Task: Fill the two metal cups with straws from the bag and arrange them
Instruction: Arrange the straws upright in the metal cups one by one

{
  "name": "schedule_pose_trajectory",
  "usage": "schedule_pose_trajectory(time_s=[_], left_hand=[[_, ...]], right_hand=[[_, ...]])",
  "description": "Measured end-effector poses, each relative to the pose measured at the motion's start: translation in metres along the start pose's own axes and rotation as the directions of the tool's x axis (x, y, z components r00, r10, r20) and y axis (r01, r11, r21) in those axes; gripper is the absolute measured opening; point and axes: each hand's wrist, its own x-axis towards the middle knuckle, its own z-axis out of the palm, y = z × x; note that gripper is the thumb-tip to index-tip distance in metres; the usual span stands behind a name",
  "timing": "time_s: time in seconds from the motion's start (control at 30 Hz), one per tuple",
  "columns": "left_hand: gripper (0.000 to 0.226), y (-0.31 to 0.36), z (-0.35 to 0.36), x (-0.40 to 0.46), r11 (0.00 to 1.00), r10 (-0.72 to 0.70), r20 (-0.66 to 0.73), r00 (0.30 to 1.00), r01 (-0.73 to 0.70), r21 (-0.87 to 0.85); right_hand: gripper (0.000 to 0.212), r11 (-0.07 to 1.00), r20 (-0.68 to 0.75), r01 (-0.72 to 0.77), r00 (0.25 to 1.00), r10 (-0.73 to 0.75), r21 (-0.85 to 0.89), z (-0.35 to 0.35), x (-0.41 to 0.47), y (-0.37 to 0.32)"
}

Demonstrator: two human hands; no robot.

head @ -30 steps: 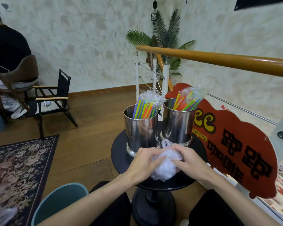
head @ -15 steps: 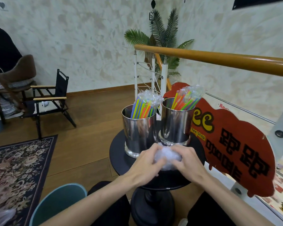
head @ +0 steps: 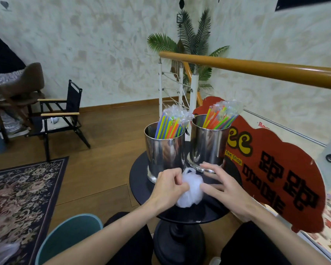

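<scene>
Two shiny metal cups stand side by side on a small round black table [head: 141, 188]. The left cup [head: 164, 150] and the right cup [head: 208, 144] each hold a bunch of coloured wrapped straws [head: 170, 125] leaning right. In front of the cups lies a crumpled clear plastic bag [head: 189, 190], squeezed into a ball. My left hand [head: 168, 190] grips its left side with curled fingers. My right hand [head: 222, 186] rests against its right side, fingers spread, fingertips near the right cup's base.
A red shop sign [head: 275, 169] leans at the table's right, under a wooden handrail [head: 256, 69]. A teal bin [head: 69, 238] stands at my lower left beside a patterned rug [head: 21, 192]. A black folding chair [head: 61, 115] and a brown chair stand at the far left.
The bag has been pressed into a tighter ball. My right hand's fingers have spread apart from the bag. The view has shifted slightly left and closer.
</scene>
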Motion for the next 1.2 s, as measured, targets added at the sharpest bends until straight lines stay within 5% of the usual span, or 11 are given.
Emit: schedule_pose_trajectory(time_s=[0.17,0.4,0.53,0.63,0.73,0.93,1.2], left_hand=[[0.034,-0.001,0.006,0.002,0.997,0.049,0.055,0.997,-0.046,-0.054],[0.015,-0.015,-0.012,-0.012,0.999,-0.028,-0.080,0.996,0.030,0.025],[0.055,-0.031,-0.039,-0.019,0.985,-0.175,-0.309,0.935,0.163,-0.065],[0.129,-0.044,-0.051,-0.004,0.965,-0.254,-0.216,0.943,0.233,-0.120],[0.156,-0.046,-0.051,0.017,0.966,-0.220,-0.099,0.971,0.202,-0.161],[0.149,-0.057,-0.053,0.042,0.964,-0.154,-0.065,0.986,0.136,-0.227],[0.104,-0.073,-0.080,0.034,0.977,-0.103,-0.113,0.988,0.079,-0.197]], right_hand=[[0.050,0.998,0.110,-0.015,0.994,0.009,0.059,0.012,0.007,-0.004],[0.033,0.989,-0.048,0.058,0.997,-0.065,-0.139,0.008,0.018,0.004],[0.034,0.983,-0.118,0.038,0.991,-0.060,-0.178,-0.004,0.018,0.010],[0.032,0.970,-0.193,0.027,0.978,-0.075,-0.241,-0.006,0.019,0.013],[0.035,0.936,-0.256,0.042,0.957,-0.138,-0.350,-0.002,0.024,0.012],[0.029,0.862,-0.290,0.077,0.923,-0.251,-0.501,0.002,0.038,0.011],[0.033,0.837,-0.256,0.042,0.943,-0.214,-0.545,0.012,0.066,-0.004]])
